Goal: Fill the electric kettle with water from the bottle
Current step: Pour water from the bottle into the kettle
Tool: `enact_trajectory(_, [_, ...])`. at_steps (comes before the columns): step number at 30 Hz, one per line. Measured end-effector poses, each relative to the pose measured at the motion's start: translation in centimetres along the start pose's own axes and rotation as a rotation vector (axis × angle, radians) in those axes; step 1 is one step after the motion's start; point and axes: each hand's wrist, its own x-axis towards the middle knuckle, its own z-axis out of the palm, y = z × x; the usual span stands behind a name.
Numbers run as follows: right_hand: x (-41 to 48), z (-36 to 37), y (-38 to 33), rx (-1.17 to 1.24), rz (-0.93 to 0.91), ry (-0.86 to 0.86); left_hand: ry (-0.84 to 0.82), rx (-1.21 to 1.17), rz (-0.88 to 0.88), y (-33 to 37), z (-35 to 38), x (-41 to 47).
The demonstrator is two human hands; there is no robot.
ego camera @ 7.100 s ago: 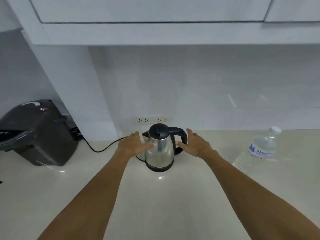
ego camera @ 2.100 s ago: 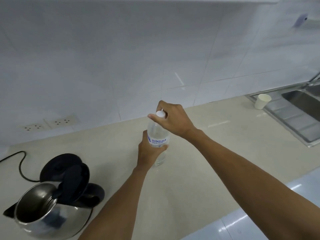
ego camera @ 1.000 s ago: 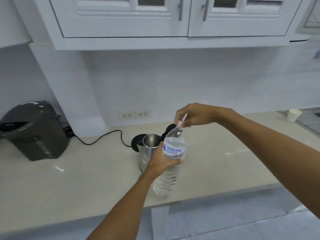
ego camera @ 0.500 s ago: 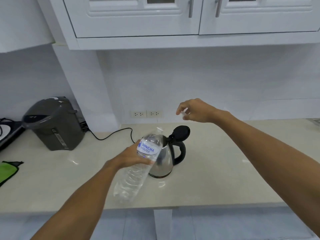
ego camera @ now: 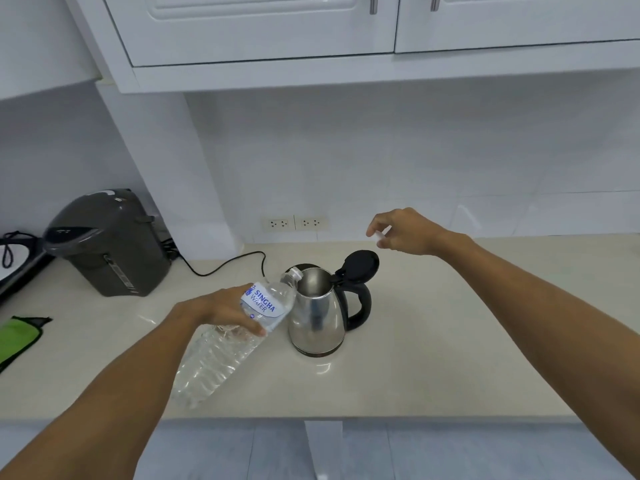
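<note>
The left hand (ego camera: pixel 221 308) is wrapped around the upper part of the water bottle (ego camera: pixel 239 334), fingers closed over the blue-lettered label, and holds it tilted with the base low toward 7 o'clock and the neck raised toward 1 o'clock. The bottle's open mouth sits right at the left rim of the electric kettle (ego camera: pixel 317 317), touching it or just beside it; whether water is running cannot be told. The right hand (ego camera: pixel 403 232) hangs in the air at 1 o'clock from the kettle, above the counter, fingers curled with the thumb and fingertips pinched on a small white thing, seemingly the bottle cap (ego camera: pixel 381 237), too blurred to be sure.

The kettle stands upright on the pale counter (ego camera: pixel 450 358), steel body, black handle at its 3 o'clock side, and its black lid (ego camera: pixel 358 266) is tipped open and back toward 1 o'clock. A black cord (ego camera: pixel 225 268) runs from behind the kettle toward 10 o'clock. A dark grey hot-water dispenser (ego camera: pixel 107 242) stands well apart at 10 o'clock. Two wall sockets (ego camera: pixel 294 223) sit at 12 o'clock on the white tiled wall, beneath white cabinets (ego camera: pixel 263 29). A green cloth (ego camera: pixel 15 341) lies at the counter's far 9 o'clock edge
</note>
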Motion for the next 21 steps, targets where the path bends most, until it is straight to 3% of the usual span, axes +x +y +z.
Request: enact_trajectory(21, [-0.5, 1.3, 0.2, 0.028, 0.025, 0.028, -0.184, 0.141, -0.019, 1.3, -1.9, 1.1])
